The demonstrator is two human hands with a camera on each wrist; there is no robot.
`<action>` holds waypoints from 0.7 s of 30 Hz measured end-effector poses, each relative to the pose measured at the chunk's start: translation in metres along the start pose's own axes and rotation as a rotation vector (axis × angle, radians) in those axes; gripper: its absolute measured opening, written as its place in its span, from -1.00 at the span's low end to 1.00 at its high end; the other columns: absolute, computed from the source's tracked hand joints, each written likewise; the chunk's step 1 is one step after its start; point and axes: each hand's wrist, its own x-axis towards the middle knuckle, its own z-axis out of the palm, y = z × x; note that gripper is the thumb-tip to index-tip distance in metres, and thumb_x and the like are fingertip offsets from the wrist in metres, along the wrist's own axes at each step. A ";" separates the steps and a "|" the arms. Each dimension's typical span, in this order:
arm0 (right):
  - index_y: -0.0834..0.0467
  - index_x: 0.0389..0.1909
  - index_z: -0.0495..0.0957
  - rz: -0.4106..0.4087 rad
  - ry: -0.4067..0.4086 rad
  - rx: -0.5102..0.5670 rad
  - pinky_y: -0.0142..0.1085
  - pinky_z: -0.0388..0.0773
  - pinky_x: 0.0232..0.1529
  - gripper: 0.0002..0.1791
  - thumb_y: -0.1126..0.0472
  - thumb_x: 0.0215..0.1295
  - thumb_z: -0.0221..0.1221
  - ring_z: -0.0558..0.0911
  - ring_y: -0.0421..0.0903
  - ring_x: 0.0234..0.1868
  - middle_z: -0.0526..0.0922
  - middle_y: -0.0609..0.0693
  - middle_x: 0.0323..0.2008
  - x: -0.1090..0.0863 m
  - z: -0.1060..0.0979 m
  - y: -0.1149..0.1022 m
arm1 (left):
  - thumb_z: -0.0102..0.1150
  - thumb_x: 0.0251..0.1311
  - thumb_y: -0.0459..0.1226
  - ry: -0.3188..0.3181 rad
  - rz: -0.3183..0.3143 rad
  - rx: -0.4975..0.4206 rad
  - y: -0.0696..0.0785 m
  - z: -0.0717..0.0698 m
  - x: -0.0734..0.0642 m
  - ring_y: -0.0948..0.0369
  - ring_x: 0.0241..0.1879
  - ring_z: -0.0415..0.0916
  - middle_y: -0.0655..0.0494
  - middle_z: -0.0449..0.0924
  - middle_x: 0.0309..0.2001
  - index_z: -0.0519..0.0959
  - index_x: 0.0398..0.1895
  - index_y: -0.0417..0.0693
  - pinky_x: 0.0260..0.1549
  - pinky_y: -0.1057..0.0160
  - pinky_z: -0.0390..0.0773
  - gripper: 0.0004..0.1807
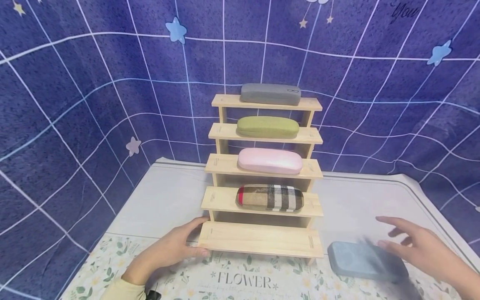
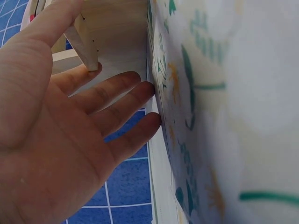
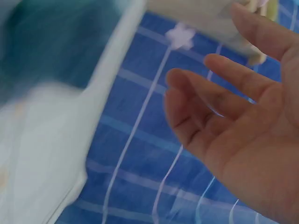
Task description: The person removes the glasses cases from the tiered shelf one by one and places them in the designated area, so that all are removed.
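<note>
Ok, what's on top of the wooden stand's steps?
From the top of the wooden stand down: grey case, green case, pink case, plaid case; the lowest step shows only wood. The wood directly under each case is covered; their insides are hidden.

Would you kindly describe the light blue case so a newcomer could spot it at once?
Find the stepped wooden rack at the head view's centre. Right of its lowest step, near the right hand, lies the light blue case. It is the only case not on the rack.
</note>
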 end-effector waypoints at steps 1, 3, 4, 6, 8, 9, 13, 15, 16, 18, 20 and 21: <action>0.21 0.26 0.50 -0.028 0.027 0.014 -0.35 0.57 -0.51 -0.40 0.17 0.23 0.43 0.59 -0.31 -0.42 0.69 0.10 -0.12 0.005 0.000 -0.009 | 0.46 0.04 0.14 -0.001 0.004 0.003 0.000 0.000 0.000 -0.17 0.41 0.24 -0.10 0.34 0.43 0.26 0.51 0.12 0.34 -0.28 0.23 -0.03; 0.16 0.23 0.55 -0.090 0.066 0.058 -0.36 0.58 -0.49 -0.46 0.21 0.23 0.43 0.59 -0.33 -0.40 0.70 -0.07 -0.21 0.015 0.001 -0.027 | 0.45 0.03 0.15 -0.002 0.005 0.007 0.000 0.000 0.000 -0.17 0.41 0.24 -0.10 0.34 0.43 0.26 0.51 0.13 0.34 -0.27 0.22 -0.03; 0.13 0.21 0.57 -0.115 0.081 0.078 -0.36 0.58 -0.47 -0.48 0.22 0.23 0.42 0.59 -0.32 -0.40 0.70 -0.15 -0.26 0.020 0.002 -0.035 | 0.45 0.04 0.15 -0.001 0.011 0.011 0.000 0.000 0.000 -0.18 0.41 0.24 -0.11 0.34 0.43 0.26 0.51 0.12 0.34 -0.28 0.23 -0.03; 0.11 0.19 0.59 -0.165 0.097 0.124 -0.37 0.59 -0.46 -0.51 0.25 0.23 0.42 0.60 -0.30 -0.42 0.67 -0.24 -0.33 0.030 0.005 -0.051 | 0.44 0.04 0.16 -0.002 0.016 0.014 0.000 0.000 0.000 -0.19 0.41 0.24 -0.12 0.33 0.43 0.26 0.51 0.11 0.33 -0.30 0.22 -0.02; 0.10 0.18 0.60 -0.218 0.108 0.157 -0.38 0.59 -0.45 -0.53 0.28 0.23 0.41 0.61 -0.28 -0.42 0.67 -0.24 -0.32 0.041 0.009 -0.066 | 0.44 0.04 0.16 -0.002 0.016 0.011 0.000 0.000 -0.001 -0.19 0.41 0.24 -0.12 0.33 0.43 0.26 0.51 0.11 0.33 -0.30 0.22 -0.02; 0.10 0.18 0.61 -0.241 0.107 0.170 -0.38 0.59 -0.45 -0.53 0.28 0.23 0.41 0.61 -0.27 -0.43 0.67 -0.23 -0.31 0.046 0.012 -0.073 | 0.44 0.04 0.15 -0.002 0.015 0.007 -0.001 0.000 -0.001 -0.19 0.41 0.24 -0.12 0.33 0.44 0.26 0.51 0.12 0.33 -0.31 0.21 -0.02; 0.13 0.18 0.60 -0.309 0.084 0.197 -0.37 0.61 -0.40 -0.53 0.27 0.23 0.41 0.61 -0.27 -0.39 0.69 -0.17 -0.21 0.065 0.021 -0.094 | 0.45 0.04 0.15 -0.007 0.015 -0.007 -0.001 0.000 -0.001 -0.18 0.41 0.24 -0.11 0.33 0.44 0.25 0.51 0.12 0.33 -0.31 0.21 -0.03; 0.16 0.20 0.59 -0.333 0.062 0.212 -0.36 0.61 -0.39 -0.51 0.26 0.24 0.41 0.61 -0.27 -0.37 0.70 -0.12 -0.16 0.074 0.026 -0.101 | 0.45 0.04 0.15 -0.009 0.017 -0.004 -0.001 0.000 -0.002 -0.19 0.40 0.25 -0.11 0.33 0.44 0.24 0.51 0.11 0.32 -0.31 0.22 -0.02; 0.18 0.22 0.58 -0.342 0.051 0.220 -0.36 0.61 -0.38 -0.49 0.25 0.24 0.41 0.61 -0.27 -0.37 0.70 -0.10 -0.16 0.078 0.029 -0.104 | 0.44 0.05 0.15 -0.009 0.019 0.001 -0.001 0.000 -0.002 -0.19 0.40 0.25 -0.12 0.33 0.44 0.24 0.51 0.10 0.32 -0.32 0.23 -0.02; 0.21 0.26 0.54 -0.344 0.018 0.239 -0.34 0.60 -0.43 -0.44 0.22 0.25 0.41 0.60 -0.26 -0.42 0.69 -0.08 -0.22 0.086 0.033 -0.110 | 0.44 0.05 0.15 -0.008 0.018 0.004 0.000 0.000 -0.002 -0.20 0.39 0.27 -0.13 0.34 0.43 0.24 0.51 0.07 0.31 -0.32 0.25 -0.02; 0.23 0.29 0.51 -0.343 -0.011 0.253 -0.34 0.59 -0.47 -0.39 0.19 0.23 0.43 0.59 -0.25 -0.46 0.68 -0.08 -0.26 0.094 0.038 -0.115 | 0.45 0.05 0.15 -0.010 0.017 0.005 -0.001 -0.001 -0.002 -0.21 0.37 0.29 -0.15 0.35 0.41 0.24 0.50 0.03 0.29 -0.33 0.26 -0.01; 0.24 0.31 0.50 -0.338 -0.027 0.254 -0.34 0.59 -0.48 -0.36 0.17 0.23 0.43 0.59 -0.24 -0.46 0.67 -0.09 -0.28 0.097 0.041 -0.118 | 0.45 0.06 0.15 -0.010 0.015 0.005 -0.001 -0.001 -0.002 -0.22 0.36 0.30 -0.15 0.36 0.41 0.24 0.50 0.02 0.29 -0.33 0.27 -0.01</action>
